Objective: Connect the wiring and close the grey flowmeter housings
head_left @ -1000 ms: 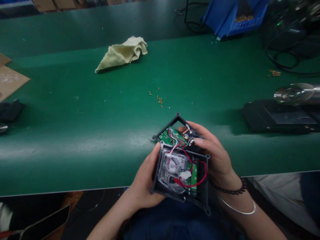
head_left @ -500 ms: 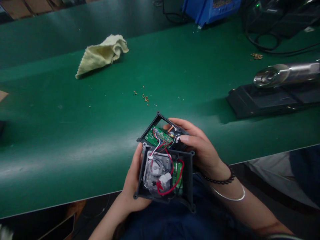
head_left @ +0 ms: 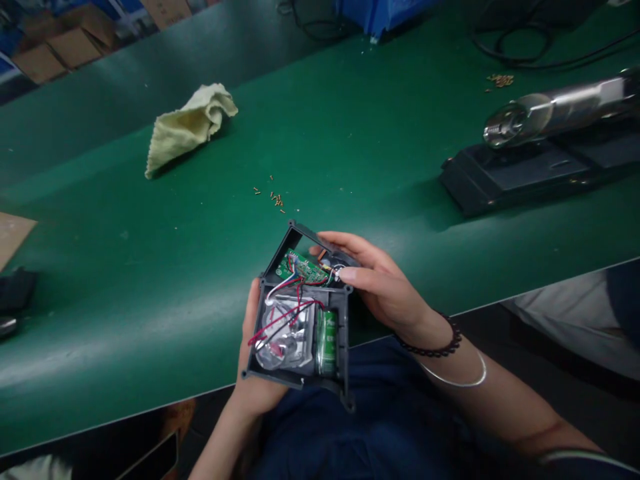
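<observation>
My left hand (head_left: pixel 257 387) is closed around the left and underside of a dark plastic housing half (head_left: pixel 345 353). Inside that half lie a clear mechanism (head_left: pixel 285 340) and a green battery (head_left: pixel 327 340), with red and black wires crossing over them. My right hand (head_left: pixel 375 280) grips a second dark housing half (head_left: pixel 277 250) by its right side, thumb on top. A green circuit board (head_left: pixel 300 268) sits in this second half. Wires run between the two halves, which touch or overlap at their edges. The fingers beneath the housing are hidden.
Small brass screws (head_left: pixel 277 200) lie scattered on the green table (head_left: pixel 200 233), with another pile (head_left: pixel 500 81) at the far right. A crumpled yellow cloth (head_left: pixel 190 127) is at the back left. On the right, a metal electric screwdriver (head_left: pixel 555 110) rests on a dark stand (head_left: pixel 525 177). A blue bin (head_left: pixel 380 17) stands behind.
The white connector and red wire loop above the mechanism are no longer on top; wires now stretch across leftward, and the battery shows more plainly. Both halves have shifted slightly left in view.
</observation>
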The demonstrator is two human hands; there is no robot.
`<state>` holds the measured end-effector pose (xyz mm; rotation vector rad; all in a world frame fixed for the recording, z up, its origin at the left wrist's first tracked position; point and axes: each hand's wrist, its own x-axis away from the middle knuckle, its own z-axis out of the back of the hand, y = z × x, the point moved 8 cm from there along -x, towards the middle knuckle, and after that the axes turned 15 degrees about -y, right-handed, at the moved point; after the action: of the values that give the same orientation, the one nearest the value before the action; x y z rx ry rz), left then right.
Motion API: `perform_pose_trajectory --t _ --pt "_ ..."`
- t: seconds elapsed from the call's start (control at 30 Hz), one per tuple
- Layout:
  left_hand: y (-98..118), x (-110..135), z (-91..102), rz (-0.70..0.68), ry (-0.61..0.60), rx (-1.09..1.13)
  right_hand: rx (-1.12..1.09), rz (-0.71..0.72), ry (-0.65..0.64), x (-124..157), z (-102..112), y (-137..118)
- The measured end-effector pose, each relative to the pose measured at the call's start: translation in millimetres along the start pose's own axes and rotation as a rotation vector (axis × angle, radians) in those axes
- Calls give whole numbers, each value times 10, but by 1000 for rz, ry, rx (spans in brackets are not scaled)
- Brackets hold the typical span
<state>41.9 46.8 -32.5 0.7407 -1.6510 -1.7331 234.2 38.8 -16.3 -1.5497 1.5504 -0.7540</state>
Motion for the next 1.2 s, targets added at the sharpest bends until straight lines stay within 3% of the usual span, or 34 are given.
perform_pose_trajectory --t 0.5,0.9,1.03,1.2 --pt "-86 -34 -18 36 -40 -22 9 17 28 -6 40 10" --pt "61 -131 -47 27 104 -242 29 -59 211 13 153 49" --pt "148 -194 -110 -30 106 -220 19 -101 264 18 189 81" --pt "212 -231 -147 -7 93 -205 39 -105 291 24 220 86"
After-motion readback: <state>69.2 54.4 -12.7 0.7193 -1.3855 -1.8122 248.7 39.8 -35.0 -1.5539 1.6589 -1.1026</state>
